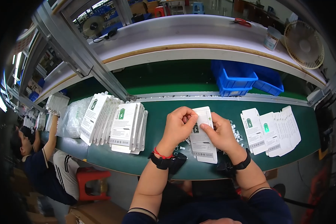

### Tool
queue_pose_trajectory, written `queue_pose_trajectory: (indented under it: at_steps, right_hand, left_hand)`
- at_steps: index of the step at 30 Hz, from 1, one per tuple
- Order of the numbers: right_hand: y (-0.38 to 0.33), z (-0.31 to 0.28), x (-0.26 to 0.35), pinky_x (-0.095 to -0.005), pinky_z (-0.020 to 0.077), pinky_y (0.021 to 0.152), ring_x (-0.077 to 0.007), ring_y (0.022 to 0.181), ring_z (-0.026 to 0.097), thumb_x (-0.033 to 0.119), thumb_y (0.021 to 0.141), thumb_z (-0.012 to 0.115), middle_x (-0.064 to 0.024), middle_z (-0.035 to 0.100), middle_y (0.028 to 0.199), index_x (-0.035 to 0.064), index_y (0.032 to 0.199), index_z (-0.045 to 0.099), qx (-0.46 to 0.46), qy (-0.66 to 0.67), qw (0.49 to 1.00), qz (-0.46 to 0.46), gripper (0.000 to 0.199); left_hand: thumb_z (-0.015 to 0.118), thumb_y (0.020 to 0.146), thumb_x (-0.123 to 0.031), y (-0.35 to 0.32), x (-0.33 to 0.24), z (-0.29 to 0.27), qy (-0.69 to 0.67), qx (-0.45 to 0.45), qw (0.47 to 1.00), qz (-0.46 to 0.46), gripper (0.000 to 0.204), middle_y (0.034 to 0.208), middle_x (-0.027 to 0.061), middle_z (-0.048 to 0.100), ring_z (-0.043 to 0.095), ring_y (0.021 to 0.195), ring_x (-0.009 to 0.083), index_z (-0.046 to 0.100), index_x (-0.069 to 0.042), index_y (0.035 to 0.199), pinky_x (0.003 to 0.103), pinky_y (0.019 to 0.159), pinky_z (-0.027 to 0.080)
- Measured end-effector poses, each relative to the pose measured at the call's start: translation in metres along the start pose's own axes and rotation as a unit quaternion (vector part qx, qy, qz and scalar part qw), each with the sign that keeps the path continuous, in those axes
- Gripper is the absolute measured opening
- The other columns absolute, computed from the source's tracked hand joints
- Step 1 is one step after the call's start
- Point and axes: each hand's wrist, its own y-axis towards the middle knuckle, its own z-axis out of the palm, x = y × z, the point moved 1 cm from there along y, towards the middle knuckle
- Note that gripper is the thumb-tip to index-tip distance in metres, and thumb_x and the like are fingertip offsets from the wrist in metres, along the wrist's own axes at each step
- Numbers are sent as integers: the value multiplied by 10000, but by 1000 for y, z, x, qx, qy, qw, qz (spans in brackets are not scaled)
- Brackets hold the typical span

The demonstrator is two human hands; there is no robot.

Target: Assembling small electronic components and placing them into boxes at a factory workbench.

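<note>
A flat white carton [204, 145] with a green battery print and grey band lies upright in front of me, between my hands. My right hand [222, 133] grips its right edge, the thumb lying across the face. With the fingers curled, my left hand [180, 125] pinches at the carton's upper left; whatever is between those fingertips is too small to make out. Small white ring-like pieces [236, 133] are scattered beside and behind the carton. To the right lies a fanned row of similar cartons [283, 130]. Thick stacks of them [124, 127] stand on the left.
A clear plastic bag [72, 117] sits beyond the left stacks. Blue bins [233, 78] stand under the white shelf [168, 35], which bears red-handled scissors [242, 22], a cup [272, 38] and a fan [304, 44]. A co-worker [48, 164] sits at the left.
</note>
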Motion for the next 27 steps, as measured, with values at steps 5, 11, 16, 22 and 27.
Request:
queue_pose_trajectory:
  at_steps: [5,11,16,22,27]
  right_hand:
    - [-1,0,10,-269,494,663,-133,775,626,49,834,583,-121,652,903,-9,1109,575,24,-8,1000,7,281]
    - [0,-1,12,-295,481,617,-184,698,618,63,827,582,-131,628,823,17,1133,574,60,-63,994,-71,310]
    - [-1,1,10,-326,478,681,-271,757,617,87,838,581,-171,617,875,25,1211,519,58,-86,991,-85,383]
    - [-4,12,13,-306,474,762,-206,865,611,131,873,567,-157,622,974,-19,1181,520,47,-56,995,-69,346]
    - [-5,11,8,-337,481,767,-288,876,624,130,871,561,-187,618,976,13,1300,432,66,-76,993,-67,463]
  left_hand:
    - [646,767,-57,0,8,1,-38,5,999,-32,85,667,13,567,436,569,58,610,18,756,204,524,385]
    - [642,760,-59,-1,12,0,-67,7,997,-49,79,660,16,567,450,572,58,610,12,745,207,520,389]
    - [633,769,-66,-3,-1,8,96,-49,994,19,84,659,14,576,487,569,52,613,10,739,212,501,399]
    - [603,823,-82,-9,15,9,-187,-42,968,-162,111,707,3,592,513,623,42,608,22,785,199,546,423]
    - [625,799,-75,-11,18,17,-92,-92,986,-108,104,669,17,597,506,583,39,609,20,758,200,512,419]
